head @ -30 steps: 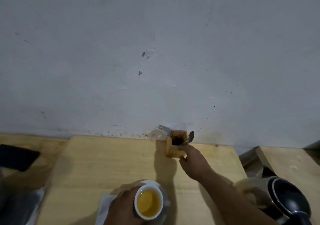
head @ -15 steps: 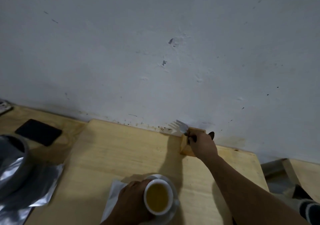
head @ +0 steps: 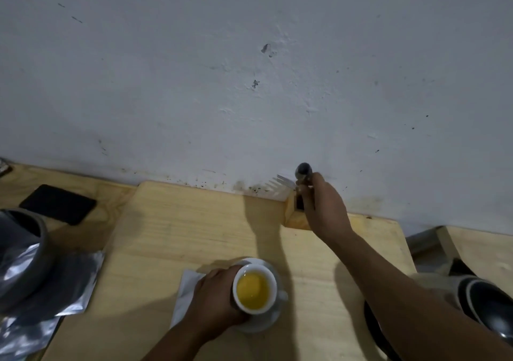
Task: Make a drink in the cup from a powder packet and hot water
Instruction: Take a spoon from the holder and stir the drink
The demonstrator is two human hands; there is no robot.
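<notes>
White ceramic cup point(head: 254, 289), brimming with yellow drink, is sitting on its saucer point(head: 268, 322) near the pale wooden worktop's point(head: 194, 230) front edge, the left hand point(head: 215, 298) wrapping it; fragile, likely hot. Further right, the right hand point(head: 323, 208) is pinching a metal spoon point(head: 303, 172) above the wooden holder point(head: 294, 216).

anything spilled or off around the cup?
No spill visible. The cup sits upright on its saucer, steadied by the left hand. The right hand grips a spoon at the wooden holder. Only dark specks mark the wall base.
</notes>
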